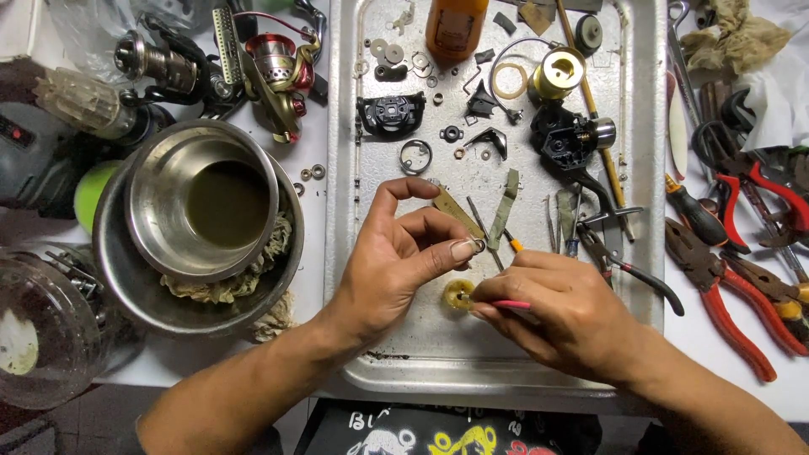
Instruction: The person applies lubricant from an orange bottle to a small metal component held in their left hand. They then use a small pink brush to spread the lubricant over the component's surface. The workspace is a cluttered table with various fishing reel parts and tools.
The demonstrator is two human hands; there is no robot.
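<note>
Centre of frame, over a dented steel tray [640, 278] on the white worktop [313, 253]: left hand [392, 261], grip closed to a pinch on a small silver metal ring [477, 246] between thumb and forefinger. Lower centre-right: right hand [565, 312], fingers wrapped tight round a thin red-handled tool [511, 304], tip just beside a small yellowish round part [458, 294] lying on the tray. Left of frame: stacked steel bowls [202, 202]. Right edge: red-handled pliers [733, 312]
</note>
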